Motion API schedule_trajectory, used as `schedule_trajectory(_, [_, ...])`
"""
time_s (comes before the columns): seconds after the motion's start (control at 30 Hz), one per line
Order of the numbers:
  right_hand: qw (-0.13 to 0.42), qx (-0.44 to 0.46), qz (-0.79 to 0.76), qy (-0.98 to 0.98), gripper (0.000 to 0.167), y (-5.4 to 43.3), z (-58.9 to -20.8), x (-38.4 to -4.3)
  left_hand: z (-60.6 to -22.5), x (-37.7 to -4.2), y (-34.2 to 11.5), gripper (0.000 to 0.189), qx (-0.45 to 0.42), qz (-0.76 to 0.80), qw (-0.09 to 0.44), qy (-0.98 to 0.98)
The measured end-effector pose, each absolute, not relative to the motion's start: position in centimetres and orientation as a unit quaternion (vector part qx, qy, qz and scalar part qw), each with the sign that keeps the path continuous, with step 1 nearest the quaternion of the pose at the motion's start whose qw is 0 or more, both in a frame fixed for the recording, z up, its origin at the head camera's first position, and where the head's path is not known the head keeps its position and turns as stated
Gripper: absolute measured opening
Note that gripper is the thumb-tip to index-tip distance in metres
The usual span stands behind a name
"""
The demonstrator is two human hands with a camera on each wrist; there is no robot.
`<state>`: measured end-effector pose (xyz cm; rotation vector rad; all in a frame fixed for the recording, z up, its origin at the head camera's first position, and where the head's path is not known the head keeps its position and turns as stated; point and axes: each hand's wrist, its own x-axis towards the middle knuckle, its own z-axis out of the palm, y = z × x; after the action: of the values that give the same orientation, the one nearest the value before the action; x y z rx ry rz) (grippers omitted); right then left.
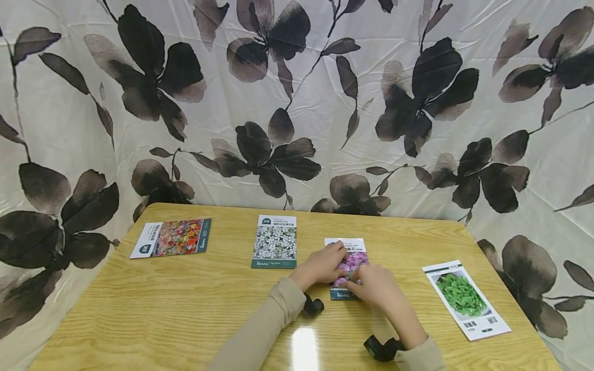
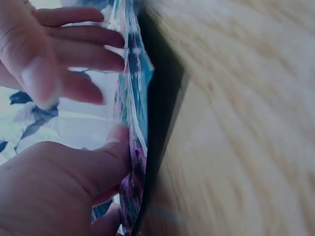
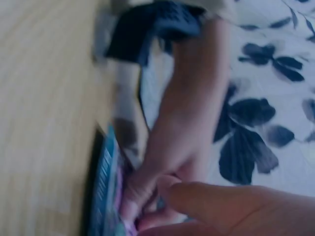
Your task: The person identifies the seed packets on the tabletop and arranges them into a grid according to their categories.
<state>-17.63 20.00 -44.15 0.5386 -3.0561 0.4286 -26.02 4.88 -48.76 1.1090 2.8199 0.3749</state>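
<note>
A seed packet with purple flowers [image 1: 355, 262] lies at the centre right of the table, partly covered by both hands. My left hand [image 1: 323, 264] reaches over its left side. In the left wrist view, the thumb and fingertips of that left hand [image 2: 64, 169] touch the packet's face [image 2: 134, 187]. From the right comes my right hand [image 1: 375, 283], over the packet's lower part. Its fingers [image 2: 91, 49] look spread and fairly straight beside the packet; contact is hard to judge. A narrow dark shadow runs along the packet's lower edge.
A white-flower packet [image 1: 275, 242] lies left of the hands. Farther left is a packet with mixed red and orange flowers [image 1: 178, 237]. At the right lies a tilted packet with green leaves [image 1: 464, 296]. A floral cloth [image 1: 343, 149] hangs behind the wooden table [image 1: 176, 309].
</note>
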Motion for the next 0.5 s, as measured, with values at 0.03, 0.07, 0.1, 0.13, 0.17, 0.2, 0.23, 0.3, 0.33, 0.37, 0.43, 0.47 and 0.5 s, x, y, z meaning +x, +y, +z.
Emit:
schedule_trajectory(0.03, [-0.002,0.167,0.152,-0.974,0.037,20.3,-44.0,-17.7,-48.8,-26.0,4.8,0.028,0.364,0.123,0.045,0.922])
schedule_trajectory(0.07, [-0.008,0.163,0.168,-0.972,0.03,20.6,-43.9,-17.9,-48.8,-26.0,4.6,0.028,0.366,0.123,0.045,0.921])
schedule_trajectory(0.1, [-0.012,0.163,0.184,-0.969,0.025,20.8,-43.8,-18.0,-48.8,-26.0,4.5,0.028,0.369,0.125,0.046,0.92])
schedule_trajectory(0.13, [-0.011,0.167,0.195,-0.966,0.023,21.0,-43.7,-18.1,-48.9,-26.0,4.4,0.027,0.371,0.128,0.046,0.919])
schedule_trajectory(0.17, [-0.008,0.174,0.207,-0.963,0.022,21.2,-43.6,-18.2,-48.9,-26.0,4.3,0.026,0.373,0.13,0.046,0.917])
schedule_trajectory(0.2, [-0.001,0.183,0.217,-0.959,0.023,21.4,-43.7,-18.3,-49.0,-26.0,4.2,0.026,0.376,0.13,0.045,0.916])
schedule_trajectory(0.23, [0.003,0.195,0.229,-0.954,0.023,21.5,-43.7,-18.4,-49.0,-26.0,4.1,0.025,0.379,0.132,0.045,0.915])
schedule_trajectory(0.3, [0.017,0.221,0.254,-0.941,0.023,21.8,-43.8,-18.7,-49.0,-26.0,3.9,0.023,0.384,0.136,0.043,0.912])
schedule_trajectory(0.33, [0.026,0.234,0.263,-0.936,0.024,21.9,-43.9,-18.8,-48.9,-26.0,3.7,0.023,0.386,0.136,0.042,0.911])
schedule_trajectory(0.37, [0.031,0.246,0.274,-0.929,0.025,21.9,-44.0,-19.0,-48.8,-26.0,3.6,0.023,0.388,0.136,0.043,0.911])
schedule_trajectory(0.43, [0.04,0.267,0.292,-0.918,0.028,22.1,-44.3,-19.3,-48.7,-25.8,3.3,0.023,0.39,0.136,0.045,0.91])
schedule_trajectory(0.47, [0.044,0.274,0.296,-0.914,0.03,22.2,-44.4,-19.4,-48.7,-25.8,3.2,0.023,0.39,0.135,0.046,0.91])
schedule_trajectory(0.5, [0.048,0.278,0.298,-0.912,0.033,22.3,-44.5,-19.5,-48.6,-25.7,3.2,0.024,0.39,0.133,0.048,0.91])
